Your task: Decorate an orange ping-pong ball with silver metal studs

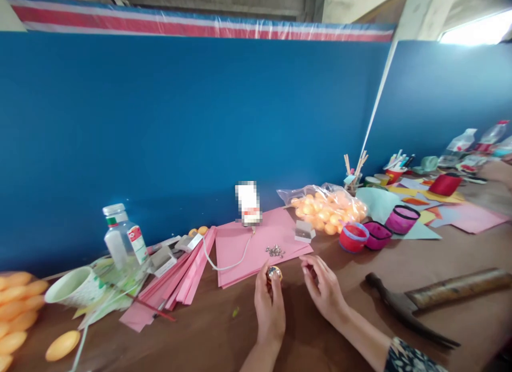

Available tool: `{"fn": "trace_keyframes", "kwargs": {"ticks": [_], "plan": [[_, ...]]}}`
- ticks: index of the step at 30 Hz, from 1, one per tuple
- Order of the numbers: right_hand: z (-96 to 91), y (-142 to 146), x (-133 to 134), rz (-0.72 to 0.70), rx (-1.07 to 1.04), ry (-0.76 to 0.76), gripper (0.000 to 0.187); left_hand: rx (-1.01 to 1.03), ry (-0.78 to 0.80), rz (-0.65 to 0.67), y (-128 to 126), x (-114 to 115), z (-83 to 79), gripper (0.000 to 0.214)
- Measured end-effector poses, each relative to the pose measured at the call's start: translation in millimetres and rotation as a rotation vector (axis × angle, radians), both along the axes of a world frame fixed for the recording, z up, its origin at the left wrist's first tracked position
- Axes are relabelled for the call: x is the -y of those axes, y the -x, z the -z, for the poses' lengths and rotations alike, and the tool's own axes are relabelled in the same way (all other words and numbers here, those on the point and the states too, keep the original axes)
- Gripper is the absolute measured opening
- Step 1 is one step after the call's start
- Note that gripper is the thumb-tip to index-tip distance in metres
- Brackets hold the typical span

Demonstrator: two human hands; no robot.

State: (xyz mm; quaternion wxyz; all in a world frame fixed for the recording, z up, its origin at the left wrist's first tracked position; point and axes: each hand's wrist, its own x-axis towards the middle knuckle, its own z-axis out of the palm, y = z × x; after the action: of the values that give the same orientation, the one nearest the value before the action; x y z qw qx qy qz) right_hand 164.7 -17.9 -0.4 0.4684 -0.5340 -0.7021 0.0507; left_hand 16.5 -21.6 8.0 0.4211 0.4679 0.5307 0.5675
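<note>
Between the thumb and fingers of my left hand [271, 308] sits a small orange ball [274, 274] with shiny silver pieces on its top. My right hand [325, 286] is just to the right, apart from the ball. Its fingers are curled and pinched together; whatever they hold, if anything, is too small to make out. Beyond both hands, a small heap of shiny metal pieces, perhaps tacks [275, 251], lies on pink paper sheets [232, 249].
A claw hammer [440, 297] lies at right. Behind are a bag of orange balls [324, 209], a red cup [354, 237], a purple cup [378, 235] and a small box [304, 231]. At left stand a glass bottle [122, 238] and a paper cup [76, 286].
</note>
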Motion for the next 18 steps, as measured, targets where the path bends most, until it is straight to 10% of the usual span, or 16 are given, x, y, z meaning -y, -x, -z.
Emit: {"fn": "trace_keyframes", "kwargs": {"ticks": [18], "plan": [[4.2,5,-2,-0.097,0.032,-0.035,0.032,-0.070,0.010,0.057,4,-1,14.7,0.039]]}}
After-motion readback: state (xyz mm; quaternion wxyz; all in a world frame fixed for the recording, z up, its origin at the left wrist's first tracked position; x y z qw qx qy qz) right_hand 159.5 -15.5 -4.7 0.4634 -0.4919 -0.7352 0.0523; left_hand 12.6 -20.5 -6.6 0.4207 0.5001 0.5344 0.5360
